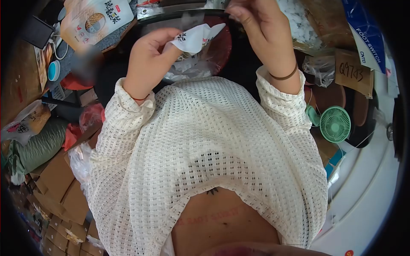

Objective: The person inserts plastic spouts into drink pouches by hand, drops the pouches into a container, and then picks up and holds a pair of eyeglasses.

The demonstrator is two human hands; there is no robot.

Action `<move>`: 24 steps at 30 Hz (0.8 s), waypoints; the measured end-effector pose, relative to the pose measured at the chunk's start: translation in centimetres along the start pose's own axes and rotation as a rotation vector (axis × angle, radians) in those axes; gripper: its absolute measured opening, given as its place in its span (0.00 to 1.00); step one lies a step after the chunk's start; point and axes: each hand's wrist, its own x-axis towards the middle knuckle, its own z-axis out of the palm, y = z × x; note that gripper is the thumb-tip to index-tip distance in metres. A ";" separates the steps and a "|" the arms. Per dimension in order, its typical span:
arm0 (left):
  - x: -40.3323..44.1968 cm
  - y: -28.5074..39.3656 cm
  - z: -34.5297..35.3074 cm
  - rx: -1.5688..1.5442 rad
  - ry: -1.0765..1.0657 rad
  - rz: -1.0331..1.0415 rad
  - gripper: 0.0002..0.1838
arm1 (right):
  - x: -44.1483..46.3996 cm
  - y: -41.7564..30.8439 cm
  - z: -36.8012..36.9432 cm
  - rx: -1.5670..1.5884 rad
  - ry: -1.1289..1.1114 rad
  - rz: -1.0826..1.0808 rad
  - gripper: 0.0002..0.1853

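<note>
My left hand grips a small white packet with dark printed characters, its thumb and fingers closed on the packet's near end. The packet's pointed far end sticks out to the right. Up and to the right, my right hand is raised, apart from the packet, with thumb and fingertips pinched together near the top edge. Whatever sits in that pinch is too small or hidden to make out. Below the packet, crumpled clear and white plastic lies in a dark red container, partly hidden by my left hand and the packet.
A printed pouch lies at upper left. Many small white packets are heaped at upper right, near a blue-and-white foot switch box and a cardboard piece. A green fan stands at right; cardboard boxes lie at lower left.
</note>
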 end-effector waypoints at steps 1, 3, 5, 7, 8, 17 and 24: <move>0.0 0.1 0.3 -0.024 -0.008 -0.006 0.11 | -0.3 0.0 0.3 0.101 0.041 0.108 0.05; 0.0 0.3 0.4 -0.025 -0.043 -0.021 0.12 | -0.5 -0.7 0.0 0.131 -0.033 0.079 0.06; 0.0 0.5 0.5 0.017 -0.094 -0.042 0.13 | -0.7 -0.5 0.1 0.262 -0.067 0.096 0.05; 0.0 0.3 0.7 -0.021 -0.096 -0.071 0.13 | -1.0 0.2 0.6 0.494 -0.055 0.158 0.05; -0.1 0.3 0.8 -0.041 -0.098 -0.085 0.13 | -1.0 -0.2 0.6 0.423 -0.062 0.223 0.04; -0.6 1.0 3.1 -0.424 -0.222 -0.324 0.16 | -0.8 0.8 1.1 -0.010 -0.169 -0.012 0.08; 0.8 0.3 1.9 -0.410 -0.228 -0.311 0.16 | 0.0 2.0 -2.7 -0.719 0.126 -0.168 0.09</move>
